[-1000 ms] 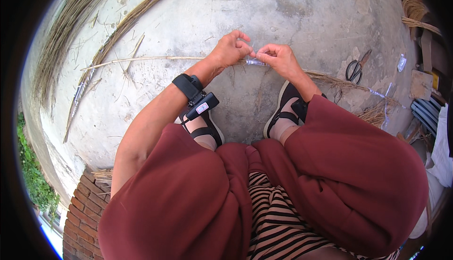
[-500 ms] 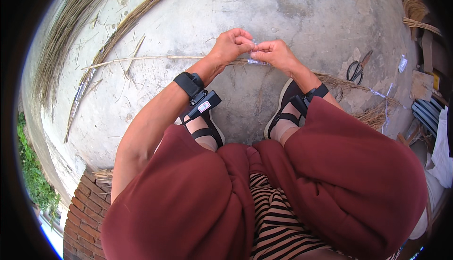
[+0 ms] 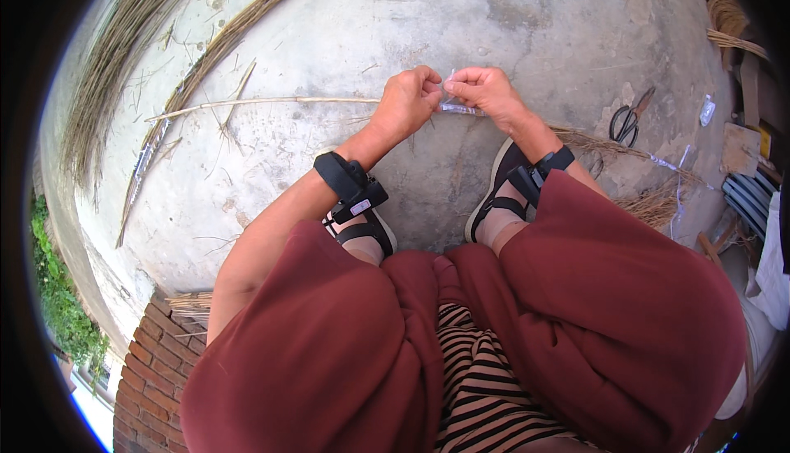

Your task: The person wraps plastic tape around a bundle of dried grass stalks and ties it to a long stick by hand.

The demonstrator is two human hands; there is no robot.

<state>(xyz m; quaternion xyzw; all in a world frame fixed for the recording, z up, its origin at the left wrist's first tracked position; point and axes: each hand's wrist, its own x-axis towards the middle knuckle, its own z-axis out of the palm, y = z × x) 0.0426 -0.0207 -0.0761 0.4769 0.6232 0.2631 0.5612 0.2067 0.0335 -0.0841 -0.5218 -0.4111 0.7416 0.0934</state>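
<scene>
My left hand [image 3: 413, 97] is closed at the middle of the view, over a long pale stalk [image 3: 262, 99] with silvery-white wrapping [image 3: 459, 110] on its right part; what its curled fingertips hold is too small to make out. Just right of it, my right hand [image 3: 485, 93] pinches a thin whitish, see-through strand [image 3: 453, 75] above the wrapping. Black devices are strapped at both wrists. Black-handled scissors [image 3: 625, 124] lie to the right, near a bundle of dry twigs [image 3: 601, 144] tied with white strips.
Long twig bundles [image 3: 123, 41] lie on the concrete ground [image 3: 527, 17] at upper left. A small white packet [image 3: 707, 111], blue-grey slats [image 3: 745, 202] and a white sack [image 3: 767, 264] are at the right edge. Red brickwork [image 3: 152, 371] and green plants [image 3: 62, 288] are at lower left.
My left hand and wrist have moved a little right and down, with the fingers more curled. My right hand has risen slightly and shifted right, showing more of its wrist strap.
</scene>
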